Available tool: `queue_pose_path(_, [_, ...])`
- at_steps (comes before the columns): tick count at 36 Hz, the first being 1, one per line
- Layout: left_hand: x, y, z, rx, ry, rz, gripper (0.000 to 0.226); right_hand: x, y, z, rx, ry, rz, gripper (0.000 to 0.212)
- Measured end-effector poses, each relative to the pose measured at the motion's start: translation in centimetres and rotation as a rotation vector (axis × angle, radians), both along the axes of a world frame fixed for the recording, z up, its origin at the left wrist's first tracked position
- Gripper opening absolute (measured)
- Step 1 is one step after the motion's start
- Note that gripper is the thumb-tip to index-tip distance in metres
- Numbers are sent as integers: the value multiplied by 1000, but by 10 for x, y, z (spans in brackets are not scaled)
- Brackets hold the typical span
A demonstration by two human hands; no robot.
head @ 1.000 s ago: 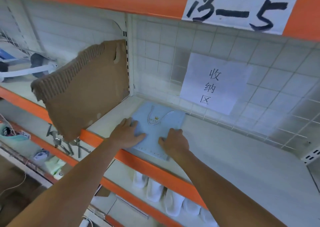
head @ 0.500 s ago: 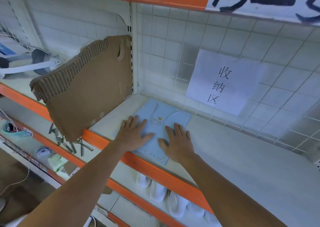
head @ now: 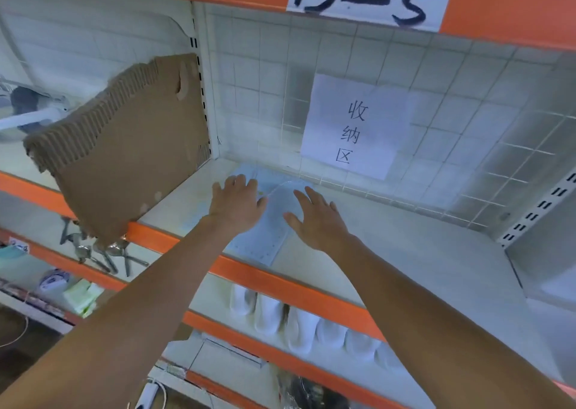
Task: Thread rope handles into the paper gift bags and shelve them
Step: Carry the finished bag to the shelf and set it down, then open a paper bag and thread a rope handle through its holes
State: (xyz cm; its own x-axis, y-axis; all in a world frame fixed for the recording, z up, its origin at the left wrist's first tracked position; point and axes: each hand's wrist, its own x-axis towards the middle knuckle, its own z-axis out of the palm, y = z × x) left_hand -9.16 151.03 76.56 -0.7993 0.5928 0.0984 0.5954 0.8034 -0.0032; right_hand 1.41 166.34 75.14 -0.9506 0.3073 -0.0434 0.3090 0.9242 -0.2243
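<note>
Since a second ago we have slid the pale blue gift bag (head: 265, 221) deeper onto the shelf (head: 389, 253), toward twelve o'clock. It lies flat. Our left hand (head: 235, 204) and right hand (head: 314, 218) rest on it, fingers straight and spread, gripping nothing.

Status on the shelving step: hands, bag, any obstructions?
Left hand and right hand open, fingers spread over the bag. Flat pale blue paper gift bag lies on the white shelf. Brown corrugated cardboard sheet leans left, apart from it.
</note>
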Motion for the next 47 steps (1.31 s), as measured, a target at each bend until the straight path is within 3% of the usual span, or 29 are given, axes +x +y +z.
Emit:
queue_pose_path(7, [93, 57, 14, 269, 88, -163, 54, 113, 30, 28, 80, 60, -227, 62])
queue_pose_path(21, [327, 142, 19, 395, 6, -702, 61, 421, 51, 41, 194, 73, -768, 58])
queue_pose_path(31, [559, 136, 23, 481, -26, -1056, 63, 660, -34, 37, 242, 132, -1057, 55])
queue_pose_path(39, [761, 75, 23, 527, -126, -1254, 63, 842, -141, 33, 305, 128, -1240, 56])
queue_pose_path(47, [916, 15, 18, 529, -183, -1599, 60, 970, -247, 20, 310, 159, -1521, 56])
